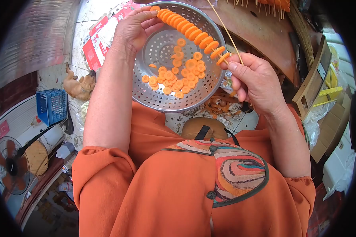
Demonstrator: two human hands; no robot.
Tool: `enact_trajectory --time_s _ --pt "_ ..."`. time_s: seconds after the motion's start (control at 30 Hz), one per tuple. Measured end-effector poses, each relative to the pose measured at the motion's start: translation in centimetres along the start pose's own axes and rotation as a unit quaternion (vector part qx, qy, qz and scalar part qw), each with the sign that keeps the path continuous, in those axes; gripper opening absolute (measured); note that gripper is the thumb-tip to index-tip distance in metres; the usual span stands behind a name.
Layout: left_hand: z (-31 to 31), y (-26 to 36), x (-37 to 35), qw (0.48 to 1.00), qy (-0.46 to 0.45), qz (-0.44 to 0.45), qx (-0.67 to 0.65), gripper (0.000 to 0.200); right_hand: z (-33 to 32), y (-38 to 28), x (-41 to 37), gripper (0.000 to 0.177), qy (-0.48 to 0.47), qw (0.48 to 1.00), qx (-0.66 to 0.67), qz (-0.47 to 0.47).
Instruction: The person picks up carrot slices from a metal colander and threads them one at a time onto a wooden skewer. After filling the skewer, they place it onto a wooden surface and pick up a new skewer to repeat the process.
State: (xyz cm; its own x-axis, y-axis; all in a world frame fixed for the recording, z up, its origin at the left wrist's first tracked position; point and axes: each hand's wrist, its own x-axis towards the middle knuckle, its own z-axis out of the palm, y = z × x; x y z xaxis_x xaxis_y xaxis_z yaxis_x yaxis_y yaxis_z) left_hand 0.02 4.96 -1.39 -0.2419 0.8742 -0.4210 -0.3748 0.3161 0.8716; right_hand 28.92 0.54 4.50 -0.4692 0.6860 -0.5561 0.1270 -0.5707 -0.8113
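Over a perforated metal colander [162, 103] I hold a skewer of spaced-out orange carrot slices [190, 31] that slants down to the right. My left hand [136, 29] is closed on its upper left end, by the last slice. My right hand [255, 77] pinches the lower right end, just past the final slice. A long thin stick [225, 28] also runs up and out of view from between my right thumb and forefinger. Loose carrot slices [178, 81] lie in the colander below.
Skewered carrots [275, 4] rest at the top right on a brown wooden board [261, 27]. Carrot scraps [221, 106] lie on the floor under the colander. On the left are a dog [80, 86], a blue crate [51, 106] and a fan [12, 166].
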Motion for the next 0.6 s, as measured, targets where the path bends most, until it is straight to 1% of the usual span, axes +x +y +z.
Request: enact_trajectory --time_s 0.07,0.13,0.2,0.27,0.33,0.37,0.43,0.6 --pt "-0.5 0.1 0.4 1.0 0.006 0.006 0.01 0.024 0.2 0.0 0.1 0.016 0.003 1.0 0.002 0.002" --pt "-1.4 -0.1 1.3 0.999 -0.019 0.03 0.001 0.022 0.2 0.1 0.2 0.016 0.003 1.0 -0.002 0.001" --pt "-1.7 -0.3 1.5 0.999 -0.005 0.036 0.023 0.022 0.4 0.1 0.3 0.016 0.002 1.0 -0.005 0.001" --pt "-1.2 0.0 1.1 0.998 0.008 0.041 0.045 0.021 0.5 -0.1 0.2 0.016 0.01 1.0 -0.017 0.007" --pt "-0.4 0.4 0.7 0.999 -0.017 0.043 -0.001 0.012 0.5 0.1 0.3 0.016 0.009 1.0 -0.014 0.006" --pt "-0.1 0.5 0.6 0.999 -0.017 0.043 -0.001 0.012 0.5 0.1 0.4 0.016 0.009 1.0 -0.011 0.005" --pt "0.4 0.7 0.3 0.999 0.014 0.046 0.01 0.013 0.4 0.1 0.4 0.016 0.009 1.0 -0.007 0.003" --pt "1.1 0.8 0.1 0.999 0.016 0.036 0.024 0.014 0.4 0.3 0.3 0.016 0.01 1.0 -0.02 0.005"
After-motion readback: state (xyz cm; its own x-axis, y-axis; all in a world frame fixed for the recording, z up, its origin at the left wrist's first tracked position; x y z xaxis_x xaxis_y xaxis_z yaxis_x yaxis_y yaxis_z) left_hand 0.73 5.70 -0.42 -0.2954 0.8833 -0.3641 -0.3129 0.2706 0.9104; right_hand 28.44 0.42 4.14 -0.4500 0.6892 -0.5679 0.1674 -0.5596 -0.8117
